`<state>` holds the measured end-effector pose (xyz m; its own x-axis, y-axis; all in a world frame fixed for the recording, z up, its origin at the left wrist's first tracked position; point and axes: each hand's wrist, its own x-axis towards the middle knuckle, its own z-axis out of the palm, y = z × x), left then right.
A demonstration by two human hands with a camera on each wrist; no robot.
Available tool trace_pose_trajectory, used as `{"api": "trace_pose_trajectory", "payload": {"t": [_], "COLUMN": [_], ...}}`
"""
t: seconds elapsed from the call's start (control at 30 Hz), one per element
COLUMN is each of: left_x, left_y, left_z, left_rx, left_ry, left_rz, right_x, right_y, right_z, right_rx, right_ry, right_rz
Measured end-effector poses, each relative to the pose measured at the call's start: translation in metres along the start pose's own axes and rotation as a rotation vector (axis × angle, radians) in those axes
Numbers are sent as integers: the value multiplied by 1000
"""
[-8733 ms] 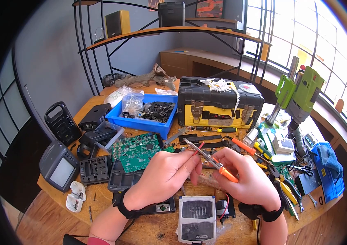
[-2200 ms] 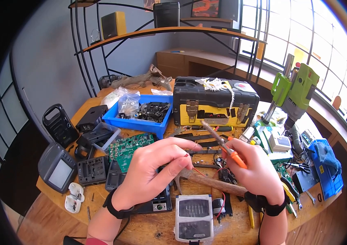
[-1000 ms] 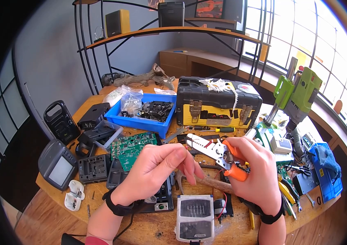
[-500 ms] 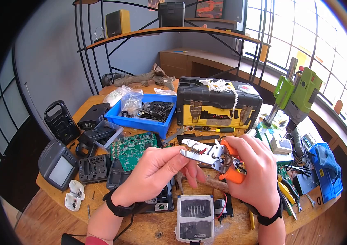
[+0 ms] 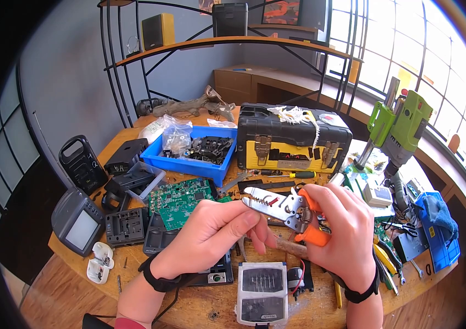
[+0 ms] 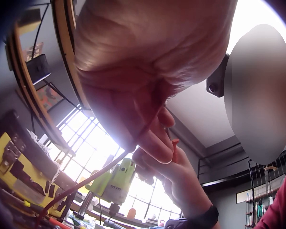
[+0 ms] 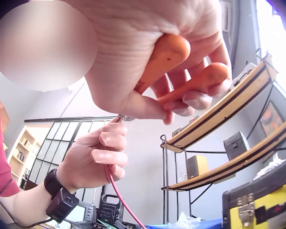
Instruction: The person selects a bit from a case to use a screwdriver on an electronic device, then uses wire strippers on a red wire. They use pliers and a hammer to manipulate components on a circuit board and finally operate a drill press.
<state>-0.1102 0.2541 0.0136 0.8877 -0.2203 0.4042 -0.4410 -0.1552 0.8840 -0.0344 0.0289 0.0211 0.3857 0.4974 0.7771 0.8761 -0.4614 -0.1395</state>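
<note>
My right hand [image 5: 348, 233] grips a pair of wire strippers [image 5: 287, 209] by its orange handles [image 7: 195, 86], its toothed silver nose pointing left. A thin red wire [image 7: 115, 188] is pinched between thumb and fingers of my left hand [image 5: 211, 227] and trails down from it, as both wrist views show. The strippers' tips sit right at the left fingertips, held up over the table. The wire's end is hidden in the head view. Below the hands lies a hammer with a wooden handle [image 5: 292, 248].
A white-framed case [image 5: 263, 264] lies near the front edge, beside a small motor [image 5: 295, 278]. Behind the hands stand a blue bin [image 5: 186, 164] and a black-yellow toolbox [image 5: 252, 123]. A green circuit board [image 5: 178, 203] is at left, a green drill press [image 5: 408, 118] at right.
The strippers, apart from the left hand and edge-on about two seconds ago, have turned flat and moved left to the left fingertips. Over the last half second both hands barely move.
</note>
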Motion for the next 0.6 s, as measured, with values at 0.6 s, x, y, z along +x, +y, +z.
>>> {"api": "trace_pose_trajectory", "payload": {"t": [0.6], "left_x": [2], "left_y": [4], "left_z": [1], "left_rx": [56], "left_ry": [17], "left_rz": [-13], "right_x": [-2], "right_y": [5], "right_z": [1], "right_rx": [-116], "right_ry": [17], "right_rz": [3]}}
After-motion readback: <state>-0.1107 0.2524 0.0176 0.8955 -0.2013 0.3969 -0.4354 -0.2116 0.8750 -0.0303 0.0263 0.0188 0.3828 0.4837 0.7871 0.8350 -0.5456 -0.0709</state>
